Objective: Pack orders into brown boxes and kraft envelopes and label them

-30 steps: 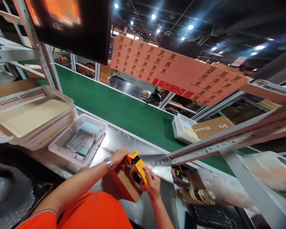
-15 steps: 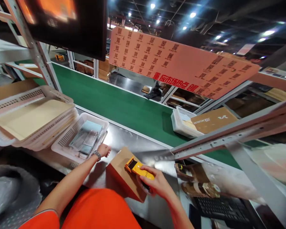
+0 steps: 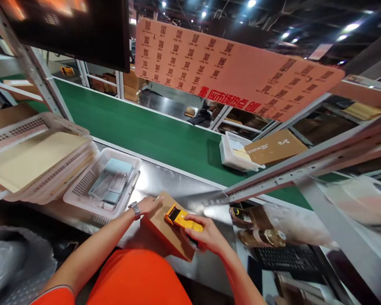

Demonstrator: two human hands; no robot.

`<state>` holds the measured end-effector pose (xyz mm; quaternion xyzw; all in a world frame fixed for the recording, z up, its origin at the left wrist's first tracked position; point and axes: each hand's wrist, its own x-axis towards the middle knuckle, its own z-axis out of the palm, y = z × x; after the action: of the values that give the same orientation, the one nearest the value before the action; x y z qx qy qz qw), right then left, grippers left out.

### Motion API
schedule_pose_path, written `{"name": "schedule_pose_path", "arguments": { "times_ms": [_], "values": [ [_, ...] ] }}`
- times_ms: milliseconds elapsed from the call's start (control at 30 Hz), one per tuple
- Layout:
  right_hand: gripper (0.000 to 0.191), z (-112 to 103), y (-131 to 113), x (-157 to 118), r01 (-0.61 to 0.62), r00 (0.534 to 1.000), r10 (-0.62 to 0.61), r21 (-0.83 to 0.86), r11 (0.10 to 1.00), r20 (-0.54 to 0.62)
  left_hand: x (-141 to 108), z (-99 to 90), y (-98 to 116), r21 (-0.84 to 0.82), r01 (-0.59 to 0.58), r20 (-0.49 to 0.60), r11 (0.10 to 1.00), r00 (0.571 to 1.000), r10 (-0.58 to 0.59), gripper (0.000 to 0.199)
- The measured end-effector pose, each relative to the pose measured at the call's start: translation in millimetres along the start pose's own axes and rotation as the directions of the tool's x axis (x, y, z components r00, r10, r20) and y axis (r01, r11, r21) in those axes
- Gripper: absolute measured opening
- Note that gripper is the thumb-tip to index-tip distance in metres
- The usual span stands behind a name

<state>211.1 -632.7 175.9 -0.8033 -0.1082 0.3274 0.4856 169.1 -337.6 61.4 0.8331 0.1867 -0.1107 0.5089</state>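
Note:
A brown cardboard box (image 3: pixel 169 234) lies on the metal worktop in front of me, set at a slant. My right hand (image 3: pixel 201 232) is closed round a yellow tape dispenser (image 3: pixel 181 219), whose black-trimmed head rests over the top face of the box. The dispenser's underside is mostly hidden by my fingers. At the box's far left end, my left hand (image 3: pixel 150 205) lies with its fingers stretched out against the edge. A metal watch (image 3: pixel 134 210) circles that wrist.
A white basket (image 3: pixel 70 195) with flat packets stands left of the box, beside stacked trays (image 3: pixel 52 186) bearing padded envelopes. Behind runs a green conveyor belt (image 3: pixel 152 137) carrying another white basket (image 3: pixel 230 160). Jars (image 3: pixel 262 238) and a keyboard (image 3: pixel 292 260) lie right, past a metal post.
My left hand has moved right, from beside the basket onto the box's end, and its curled fingers have stretched out. The tape dispenser stays over the box. The view has shifted slightly.

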Motion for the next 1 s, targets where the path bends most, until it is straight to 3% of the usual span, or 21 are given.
{"name": "schedule_pose_path", "arguments": {
  "times_ms": [67, 133, 233, 333, 400, 467, 600, 667, 833, 1000],
  "values": [
    [0.057, -1, -1, -2, 0.014, 1.000, -0.014, -0.004, 1.000, -0.011, -3, 7.3, 8, 0.078, -0.003, 0.041, 0.997, 0.999, 0.000, 0.060],
    [0.059, -15, 1, -15, -0.020, 1.000, 0.020, -0.014, 1.000, 0.011, -7, 9.4, 12, 0.145, 0.000, 0.056, 0.989, 0.998, -0.008, 0.061],
    [0.062, -67, 16, -60, -0.178, 0.981, 0.181, -0.050, 0.983, 0.063, -9, 4.8, 13, 0.223, 0.003, 0.088, 0.975, 0.996, -0.023, 0.062],
    [0.046, -125, 40, -115, -0.302, 0.951, 0.307, -0.096, 0.948, 0.036, -10, 1.7, 16, 0.306, -0.016, 0.124, 0.952, 0.992, -0.024, 0.063],
    [0.038, -141, 56, -133, -0.352, 0.934, 0.356, -0.114, 0.929, 0.019, -10, 2.9, 18, 0.355, -0.034, 0.144, 0.934, 0.989, -0.018, 0.065],
    [0.033, -131, 70, -124, -0.353, 0.934, 0.357, -0.135, 0.926, 0.012, -10, 4.8, 22, 0.398, -0.045, 0.156, 0.916, 0.988, -0.020, 0.066],
    [0.038, -77, 91, -60, -0.269, 0.960, 0.278, -0.202, 0.942, 0.016, -11, 4.9, 28, 0.484, -0.040, 0.154, 0.874, 0.987, -0.041, 0.070],
    [0.048, -62, 97, -34, -0.251, 0.963, 0.268, -0.234, 0.939, 0.042, -13, 3.5, 30, 0.496, -0.021, 0.132, 0.868, 0.990, -0.052, 0.070],
    [0.068, -71, 107, -12, -0.236, 0.959, 0.273, -0.318, 0.918, 0.075, -23, 2.5, 30, 0.455, 0.062, 0.032, 0.888, 0.996, -0.086, 0.070],
    [0.048, -77, 87, 19, -0.124, 0.957, 0.230, -0.472, 0.873, 0.174, -23, -3.3, 22, 0.422, 0.088, -0.011, 0.902, 0.996, -0.091, 0.071]
  ]
}}
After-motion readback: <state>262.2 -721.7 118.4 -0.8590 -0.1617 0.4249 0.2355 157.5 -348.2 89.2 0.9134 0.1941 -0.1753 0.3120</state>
